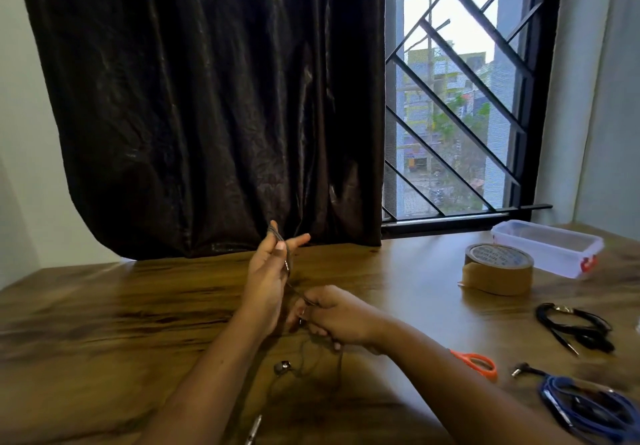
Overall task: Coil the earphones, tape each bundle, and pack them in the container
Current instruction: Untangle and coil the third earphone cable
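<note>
A wooden table (104,323) with dark grain streaks fills the near scene. Behind it, a dark brown curtain (207,98) hangs at far left. At far right, a black diagonal window grille (474,77) shows buildings (450,80) outside. Orange-handled scissors (493,370) lie on the table at near right.

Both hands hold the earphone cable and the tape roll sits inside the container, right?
No: the head view shows the brown tape roll on the table beside the clear container, not inside. Left hand and right hand do hold the earphone cable.
</note>
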Available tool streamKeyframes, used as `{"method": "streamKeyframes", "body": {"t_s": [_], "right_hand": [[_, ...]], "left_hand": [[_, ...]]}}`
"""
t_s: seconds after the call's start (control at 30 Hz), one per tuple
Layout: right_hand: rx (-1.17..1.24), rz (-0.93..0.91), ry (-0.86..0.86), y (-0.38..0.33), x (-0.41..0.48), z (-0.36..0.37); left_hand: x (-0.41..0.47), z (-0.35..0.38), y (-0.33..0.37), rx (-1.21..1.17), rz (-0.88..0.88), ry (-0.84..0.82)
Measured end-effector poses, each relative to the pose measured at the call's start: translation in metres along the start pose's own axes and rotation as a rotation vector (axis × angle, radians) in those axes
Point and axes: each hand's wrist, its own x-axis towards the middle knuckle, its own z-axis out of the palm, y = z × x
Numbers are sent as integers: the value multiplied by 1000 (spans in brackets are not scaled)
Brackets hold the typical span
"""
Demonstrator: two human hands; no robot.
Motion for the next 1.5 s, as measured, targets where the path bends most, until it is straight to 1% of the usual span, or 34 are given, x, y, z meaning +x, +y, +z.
{"method": "streamKeyframes", "body": {"t_s": [0.07, 0.1, 0.17, 0.23, 0.33, 0.4, 0.53, 0.6, 0.67, 0.8, 0.93, 1.03, 1.17, 1.23, 1.27, 1.3, 1.33, 1.4, 1.43, 1.5], "right_hand": [[2, -13, 16, -3, -4, -5], [6, -27, 53, -5, -5, -9], [18, -89, 184, -8, -7, -18], [46, -179, 336, -10, -9, -29], [74, -275, 506, -4, -9, -43], [49, -332, 621, 4, -8, -52], [-102, -380, 742, 8, -12, -59], [-116, -383, 817, 9, -11, -61], [-144, -385, 856, 14, -8, -61], [-217, -398, 773, 27, 1, -54], [-357, -345, 612, 38, 10, -35], [-381, -317, 488, 33, 13, -19], [-579, -185, 336, 26, 12, -9], [-611, -146, 306, 25, 11, -8], [-621, -140, 300, 25, 11, -8], [-643, -143, 301, 24, 10, -9], [-685, -157, 309, 24, 10, -11], [-799, -202, 351, 20, 6, -16], [-855, -233, 389, 18, 4, -20], [-938, -287, 463, 15, -2, -29]], "left_hand": [[4, -9, -6, 291, 65, -40], [6, -12, -10, 408, 84, -68], [11, -16, -19, 548, 78, -133], [10, -12, -21, 608, 44, -217], [1, -1, -15, 522, -37, -398], [-6, 4, -8, 415, -112, -459], [-13, 9, 2, 229, -245, -502], [-14, 8, 3, 77, -310, -505], [-14, 7, 6, -87, -354, -496], [-18, 16, 12, -289, -331, -427], [-14, 19, 10, -403, -206, -197], [-11, 14, 9, -373, -153, -70], [-4, 8, 7, -323, -32, 35], [3, 0, 4, -252, 18, 92], [5, -4, 2, -162, 38, 109], [5, -8, 1, -22, 62, 109], [5, -10, -2, 171, 93, 96], [1, -12, -8, 581, 182, 11], [0, -12, -11, 738, 217, -50], [-2, -11, -15, 918, 220, -163]]}}
